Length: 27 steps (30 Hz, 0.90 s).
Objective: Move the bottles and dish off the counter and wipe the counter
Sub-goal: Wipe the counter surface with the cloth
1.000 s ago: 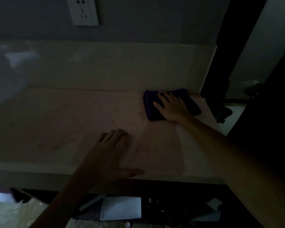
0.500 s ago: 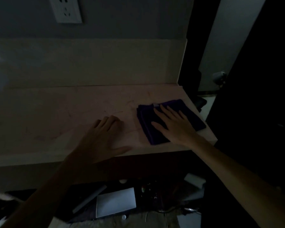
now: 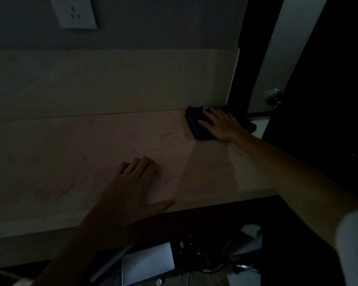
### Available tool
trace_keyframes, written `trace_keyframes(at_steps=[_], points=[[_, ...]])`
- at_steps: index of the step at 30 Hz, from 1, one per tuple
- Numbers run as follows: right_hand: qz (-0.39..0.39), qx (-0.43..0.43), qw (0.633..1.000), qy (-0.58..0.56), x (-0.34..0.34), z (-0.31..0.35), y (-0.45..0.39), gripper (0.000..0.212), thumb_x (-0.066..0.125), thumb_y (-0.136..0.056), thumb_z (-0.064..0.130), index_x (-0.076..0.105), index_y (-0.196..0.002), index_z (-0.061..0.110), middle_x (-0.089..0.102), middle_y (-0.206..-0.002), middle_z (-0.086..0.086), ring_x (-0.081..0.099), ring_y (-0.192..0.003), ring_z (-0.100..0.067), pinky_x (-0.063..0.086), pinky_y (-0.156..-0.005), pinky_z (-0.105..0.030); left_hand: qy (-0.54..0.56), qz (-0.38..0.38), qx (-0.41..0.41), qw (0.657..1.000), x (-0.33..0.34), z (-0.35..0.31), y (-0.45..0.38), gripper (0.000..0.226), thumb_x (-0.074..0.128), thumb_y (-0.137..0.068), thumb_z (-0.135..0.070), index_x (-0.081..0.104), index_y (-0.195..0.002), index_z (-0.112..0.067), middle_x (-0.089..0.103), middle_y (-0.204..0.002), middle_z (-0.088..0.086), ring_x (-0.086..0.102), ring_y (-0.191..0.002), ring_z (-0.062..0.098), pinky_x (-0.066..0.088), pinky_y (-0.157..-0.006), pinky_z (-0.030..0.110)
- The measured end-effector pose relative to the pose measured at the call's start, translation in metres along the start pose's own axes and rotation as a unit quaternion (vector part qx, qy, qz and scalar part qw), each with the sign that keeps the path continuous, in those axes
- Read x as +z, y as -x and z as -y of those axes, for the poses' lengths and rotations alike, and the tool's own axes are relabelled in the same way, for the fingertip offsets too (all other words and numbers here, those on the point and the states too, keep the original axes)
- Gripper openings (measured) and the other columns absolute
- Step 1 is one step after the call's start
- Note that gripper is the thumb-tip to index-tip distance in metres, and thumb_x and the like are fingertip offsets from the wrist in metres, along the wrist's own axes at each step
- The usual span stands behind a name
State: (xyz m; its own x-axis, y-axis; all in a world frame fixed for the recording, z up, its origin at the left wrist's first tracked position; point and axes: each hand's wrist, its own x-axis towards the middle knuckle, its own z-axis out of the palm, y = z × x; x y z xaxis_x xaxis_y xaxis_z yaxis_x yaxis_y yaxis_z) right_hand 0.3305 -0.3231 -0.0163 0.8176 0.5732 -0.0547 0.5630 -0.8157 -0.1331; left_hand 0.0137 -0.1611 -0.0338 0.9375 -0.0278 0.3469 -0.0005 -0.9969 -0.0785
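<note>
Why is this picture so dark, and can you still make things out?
Head view: the room is dimly lit, so colours look muddy; the cloth under the right hand reads only as a dark patch, a faint shadow band crosses the counter, and the straight wall edges bow from the wide lens.

Cloth (image 3: 196, 124) now against backsplash (image 3: 112, 83)

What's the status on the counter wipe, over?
Right hand flat on purple cloth at back right corner. Left hand open, resting on counter. No bottles or dish visible.
</note>
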Motion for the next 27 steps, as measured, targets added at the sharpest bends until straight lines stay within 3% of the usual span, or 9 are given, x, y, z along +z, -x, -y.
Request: trace_keyframes(at_steps=[4, 7, 14, 18, 22, 27], points=[[-0.014, 0.030, 0.999, -0.007, 0.002, 0.013, -0.024, 0.079, 0.009, -0.087, 0.078, 0.006, -0.154, 0.037, 0.002, -0.165, 0.003, 0.003, -0.151, -0.020, 0.003, -0.121, -0.048, 0.002, 0.024, -0.015, 1.000, 0.001, 0.002, -0.002, 0.087, 0.032, -0.073, -0.088, 0.057, -0.118, -0.019, 0.052, -0.126, 0.000, 0.053, -0.109, 0.025, 0.039, -0.092, 0.042], [-0.016, 0.022, 1.000, -0.008, 0.006, 0.018, 0.000, 0.081, 0.008, -0.085, 0.080, 0.005, -0.154, 0.038, 0.001, -0.165, 0.004, 0.002, -0.151, -0.020, 0.001, -0.121, -0.050, 0.001, -0.004, -0.008, 1.000, 0.000, -0.001, 0.001, 0.084, 0.039, -0.074, -0.085, 0.059, -0.114, -0.014, 0.055, -0.120, 0.003, 0.055, -0.105, 0.027, 0.041, -0.087, 0.041], [0.008, -0.049, 0.999, -0.010, 0.017, 0.044, 0.145, 0.074, 0.005, -0.082, 0.081, -0.002, -0.149, 0.051, -0.006, -0.164, 0.010, -0.004, -0.151, -0.016, -0.001, -0.120, -0.052, -0.013, -0.002, 0.011, 1.000, -0.012, 0.001, 0.012, 0.078, 0.035, -0.081, -0.080, 0.057, -0.116, -0.015, 0.053, -0.120, 0.002, 0.055, -0.102, 0.025, 0.040, -0.085, 0.037], [-0.008, -0.071, 0.997, 0.004, 0.028, 0.067, 0.210, 0.074, 0.001, -0.083, 0.079, -0.004, -0.150, 0.049, -0.009, -0.163, 0.010, -0.008, -0.151, -0.014, -0.001, -0.121, -0.051, -0.038, -0.009, 0.038, 0.999, -0.014, 0.021, 0.034, 0.074, 0.035, -0.086, -0.074, 0.061, -0.117, -0.012, 0.057, -0.119, 0.006, 0.058, -0.102, 0.028, 0.043, -0.085, 0.040], [0.004, -0.072, 0.997, 0.010, 0.025, 0.079, 0.196, 0.075, 0.000, -0.083, 0.079, -0.005, -0.151, 0.047, -0.010, -0.163, 0.008, -0.008, -0.151, -0.014, -0.002, -0.122, -0.047, -0.048, -0.022, 0.034, 0.998, -0.016, 0.037, 0.040, 0.073, 0.037, -0.086, -0.073, 0.061, -0.116, -0.011, 0.057, -0.118, 0.007, 0.058, -0.101, 0.030, 0.043, -0.086, 0.040], [0.031, -0.083, 0.996, 0.018, 0.019, 0.093, 0.097, 0.075, 0.006, -0.085, 0.077, -0.003, -0.152, 0.045, -0.007, -0.164, 0.006, -0.004, -0.151, -0.017, -0.002, -0.122, -0.045, -0.040, -0.017, 0.002, 0.999, -0.015, 0.040, 0.038, 0.077, 0.038, -0.081, -0.080, 0.059, -0.113, -0.013, 0.055, -0.116, 0.004, 0.054, -0.097, 0.026, 0.040, -0.085, 0.037]])
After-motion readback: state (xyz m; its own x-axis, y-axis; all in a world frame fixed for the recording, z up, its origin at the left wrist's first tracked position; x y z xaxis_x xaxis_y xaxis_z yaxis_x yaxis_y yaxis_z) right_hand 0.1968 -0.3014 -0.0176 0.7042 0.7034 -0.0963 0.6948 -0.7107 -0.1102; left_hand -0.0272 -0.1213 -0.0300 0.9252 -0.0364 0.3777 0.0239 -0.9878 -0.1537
